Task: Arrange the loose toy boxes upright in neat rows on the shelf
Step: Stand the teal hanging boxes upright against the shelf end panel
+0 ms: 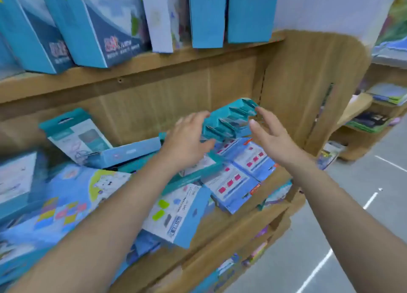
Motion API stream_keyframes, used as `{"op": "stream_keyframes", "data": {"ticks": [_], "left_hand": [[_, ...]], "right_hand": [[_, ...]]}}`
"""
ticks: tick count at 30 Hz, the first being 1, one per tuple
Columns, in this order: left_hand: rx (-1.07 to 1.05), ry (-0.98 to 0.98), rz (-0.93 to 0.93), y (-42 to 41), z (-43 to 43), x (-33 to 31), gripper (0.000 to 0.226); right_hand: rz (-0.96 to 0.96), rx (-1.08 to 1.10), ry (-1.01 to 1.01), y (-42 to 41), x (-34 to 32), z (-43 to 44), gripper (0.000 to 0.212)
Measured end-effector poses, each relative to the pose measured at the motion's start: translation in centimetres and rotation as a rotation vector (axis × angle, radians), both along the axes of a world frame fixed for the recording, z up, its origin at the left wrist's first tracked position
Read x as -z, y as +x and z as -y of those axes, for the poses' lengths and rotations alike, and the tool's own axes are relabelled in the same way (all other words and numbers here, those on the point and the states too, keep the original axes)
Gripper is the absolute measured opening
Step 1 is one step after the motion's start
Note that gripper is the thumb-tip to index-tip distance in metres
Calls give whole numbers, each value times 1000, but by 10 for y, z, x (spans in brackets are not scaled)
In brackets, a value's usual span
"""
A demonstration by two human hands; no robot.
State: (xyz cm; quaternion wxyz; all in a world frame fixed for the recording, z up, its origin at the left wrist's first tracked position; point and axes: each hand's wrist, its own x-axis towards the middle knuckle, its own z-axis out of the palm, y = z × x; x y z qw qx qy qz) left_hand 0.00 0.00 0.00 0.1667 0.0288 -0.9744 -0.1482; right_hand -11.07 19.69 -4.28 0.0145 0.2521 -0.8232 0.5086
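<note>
**Middle tier of a wooden shelf (242,222).** A heap of loose toy boxes (231,180) is seen lying flat and overlapping, and several are placed close to the front edge. A short row of teal boxes (229,122) is stood upright at the rear right corner. It is flanked by the left hand (187,140) and the right hand (271,138). Both grips are apart. The left fingers are laid straight against the row's end; contact by the right cannot be confirmed. Two risks are judged. The unclamped row may be toppled sideways if it is released unevenly. Boxes near the edge may be swept off by a careless reach.
</note>
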Motion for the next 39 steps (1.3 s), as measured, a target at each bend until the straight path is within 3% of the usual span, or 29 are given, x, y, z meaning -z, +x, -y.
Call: {"op": "stream_keyframes", "data": {"ticks": [5, 9, 14, 17, 21, 23, 25, 28, 30, 33, 35, 37, 39], "left_hand": [[-71, 1, -31, -41, -34, -8, 60], [-91, -25, 1, -61, -46, -8, 55], [-173, -60, -38, -69, -46, -8, 56], [-208, -45, -27, -71, -41, -12, 50], [-237, 83, -226, -63, -24, -16, 14], [-232, 121, -294, -54, -12, -14, 5], [-256, 209, -374, -45, -1, -14, 4], [-329, 398, -515, -33, 16, -22, 15], [-374, 426, -571, -20, 27, -26, 29], [-439, 333, -528, 4, 43, -27, 39], [-527, 192, -392, 18, 54, -28, 43], [-572, 31, -233, 30, 63, -27, 48], [-531, -43, -248, 39, 64, -32, 56]], "right_hand": [[-284, -92, 216, -66, -13, -1, 70], [-278, -137, 274, -92, -15, 8, 50], [-304, -192, 161, -100, -27, 19, 26], [-233, -288, 87, -90, -37, 20, 26], [-63, -369, -121, -79, -51, 19, 6], [-83, -339, -93, -77, -51, 18, 8], [-80, -282, -115, -75, -48, 18, 11], [66, -151, -383, -68, -56, 15, 15], [171, -107, -579, -62, -63, 11, 17], [400, -80, -827, -50, -63, 3, 20], [533, -85, -926, -41, -58, 0, 23], [621, -104, -973, -33, -55, 2, 26], [626, -104, -955, -26, -56, 5, 29]]}}
